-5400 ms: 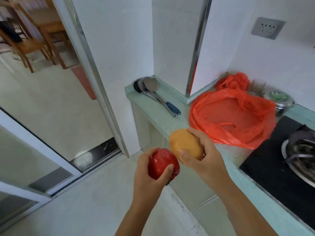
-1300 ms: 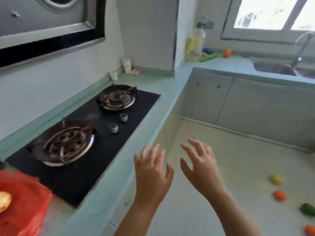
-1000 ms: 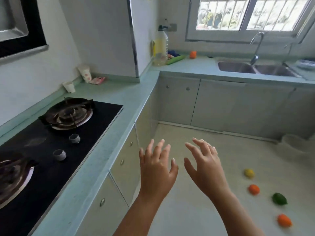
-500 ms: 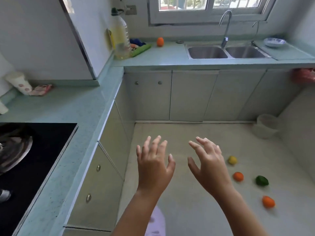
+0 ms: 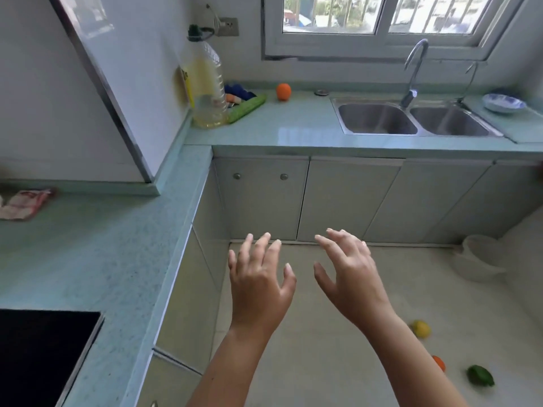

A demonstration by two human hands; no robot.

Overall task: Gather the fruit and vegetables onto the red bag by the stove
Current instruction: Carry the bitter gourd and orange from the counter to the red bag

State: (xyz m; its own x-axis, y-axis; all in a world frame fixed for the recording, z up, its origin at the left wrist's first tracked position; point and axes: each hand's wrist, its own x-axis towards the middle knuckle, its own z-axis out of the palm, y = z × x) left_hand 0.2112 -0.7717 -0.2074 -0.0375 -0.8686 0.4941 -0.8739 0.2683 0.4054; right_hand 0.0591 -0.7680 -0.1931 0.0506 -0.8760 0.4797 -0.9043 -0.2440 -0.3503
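Fruit and vegetables lie in two groups from where I watch: on the floor at lower right I see a yellow fruit (image 5: 422,329), an orange one (image 5: 439,362) partly hidden behind my right forearm, and a green vegetable (image 5: 480,376) just beside it; on the far counter (image 5: 293,124) sits an orange (image 5: 283,91) near a cucumber (image 5: 246,108). The cucumber's long axis runs diagonally, its far end pointing up and right toward the orange, its near end tucked against the oil bottle (image 5: 207,83). My left hand (image 5: 260,284) hangs over the floor with fingers (image 5: 266,245) spread wide, holding and touching nothing. My right hand (image 5: 351,277) is likewise released, fingers (image 5: 338,239) splayed and slightly curled (thumb well apart from the rest), empty. Both hands are level with each other, near but not touching, in front of the cabinet doors (image 5: 346,198). The double sink (image 5: 411,120) lies right of the orange, a black stove corner (image 5: 44,353) at lower left. The red bag is out of view.
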